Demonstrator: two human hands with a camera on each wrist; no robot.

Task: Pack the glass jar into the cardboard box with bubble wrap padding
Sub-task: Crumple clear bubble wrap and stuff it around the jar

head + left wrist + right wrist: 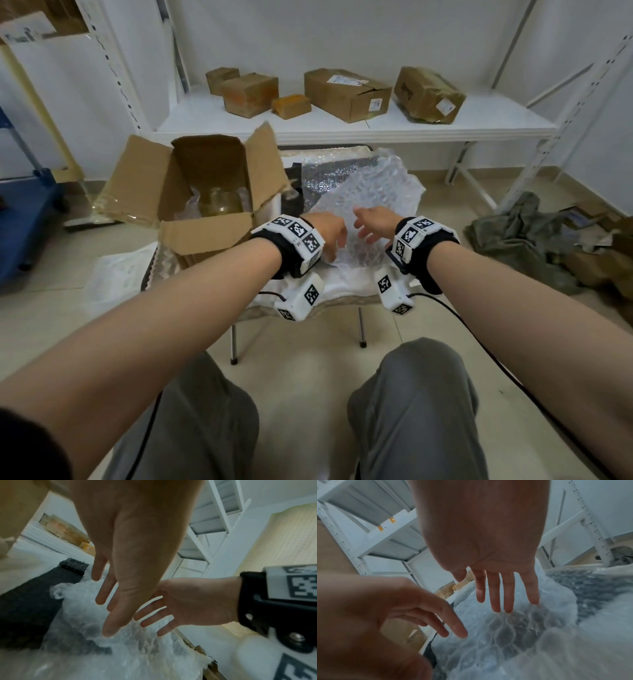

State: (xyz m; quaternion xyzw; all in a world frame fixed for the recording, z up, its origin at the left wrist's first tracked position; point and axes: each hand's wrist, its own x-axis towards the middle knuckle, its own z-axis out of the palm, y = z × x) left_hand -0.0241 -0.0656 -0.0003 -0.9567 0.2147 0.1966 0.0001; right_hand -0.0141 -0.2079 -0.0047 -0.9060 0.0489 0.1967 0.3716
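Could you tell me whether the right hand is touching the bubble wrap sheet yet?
Touching: the right wrist view shows the right hand's fingertips meeting the bubble wrap sheet.

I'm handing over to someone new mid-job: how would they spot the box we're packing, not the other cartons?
Start at the white shelf along the back wall; its cartons are all closed. Just in front and to the left, beside the bubble wrap, stands the cardboard box. It alone has its flaps open, with the glass jar inside.
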